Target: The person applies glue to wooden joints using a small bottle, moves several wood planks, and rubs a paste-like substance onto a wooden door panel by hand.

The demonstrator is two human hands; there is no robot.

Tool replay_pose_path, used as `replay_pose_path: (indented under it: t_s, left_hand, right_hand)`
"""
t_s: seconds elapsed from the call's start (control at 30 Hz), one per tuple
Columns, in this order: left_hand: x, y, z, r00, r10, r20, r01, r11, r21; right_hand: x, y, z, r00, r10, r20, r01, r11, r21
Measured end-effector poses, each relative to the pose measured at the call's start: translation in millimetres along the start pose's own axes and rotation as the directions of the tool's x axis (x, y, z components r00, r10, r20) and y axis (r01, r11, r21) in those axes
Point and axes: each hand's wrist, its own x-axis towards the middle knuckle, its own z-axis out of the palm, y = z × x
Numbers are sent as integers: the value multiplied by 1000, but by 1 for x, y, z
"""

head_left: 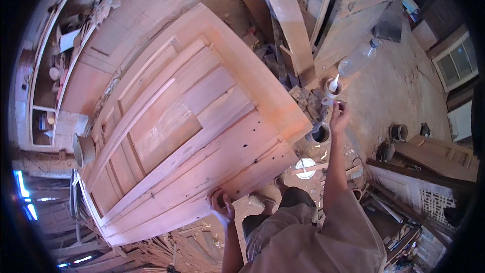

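A large wooden panel [217, 144], built of joined planks and frame pieces, lies in front of me. My left hand [221, 206] is at its near edge with the fingers curled; what lies in the dark hollow between thumb and fingers is unclear. Out to the right, my right hand [340, 114] has its fingers pinched at a small whitish bottle with a pointed nozzle [334, 84]. The bottle's lower part is hard to make out against a round pot [324, 87] right behind it.
A large clear plastic bottle [359, 58] lies beyond the pot. A dark-mouthed can [319, 133] and a white round lid [305, 168] sit near the panel's right corner. Wood scraps [197, 242] cover the floor at lower left. Shelves [58, 71] line the left wall.
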Motion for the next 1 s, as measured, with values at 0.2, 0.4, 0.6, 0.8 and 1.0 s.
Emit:
replay_pose_path:
  t_s: [0.2, 0.4, 0.6, 0.8, 1.0]
  left_hand:
    - [1, 1, -14, 998, -60, 19, 62, 984, -165]
    - [-7, 20, -68, 990, -98, 100, 130, 906, -403]
    - [-26, -8, -164, 982, 2, 187, 85, 887, -454]
    - [-79, -111, -308, 911, -281, 302, 412, 664, -624]
    - [-123, -194, -432, 903, -389, 185, 411, 649, -641]
  right_hand:
    - [-38, -91, -66, 981, 99, 166, -182, 763, 621]
    - [-146, -193, -66, 834, -101, 542, -295, 749, 594]
    - [-352, -266, -35, 490, -249, 835, -343, 826, 447]
    - [-584, -304, -13, 129, -287, 949, -512, 801, 311]
    - [-742, -343, -1, -30, -269, 963, -367, 899, 240]
